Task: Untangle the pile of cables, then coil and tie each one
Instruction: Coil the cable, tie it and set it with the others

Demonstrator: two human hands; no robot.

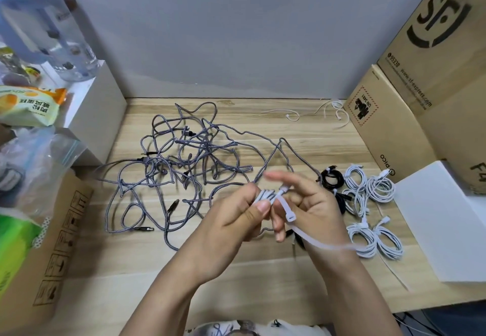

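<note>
The left grip (236,214) pinches a folded grey cable bundle (265,195); the right grip (313,204) holds a white zip tie (285,205) around it, tangled cables (184,167) beyond.

A cramped home desk or small storeroom corner: a wood-grain desk (236,270) against a plain grey wall (223,33), hemmed in by SF Express shipping cartons (436,46), a snack packet (29,107), a clear water bottle (50,28) and plastic bags (44,159)

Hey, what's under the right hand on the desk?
Black coiled cables show past the right hand, with white coils beside them. A dark loop peeks out below the wrist; the hand covers the rest.
</note>
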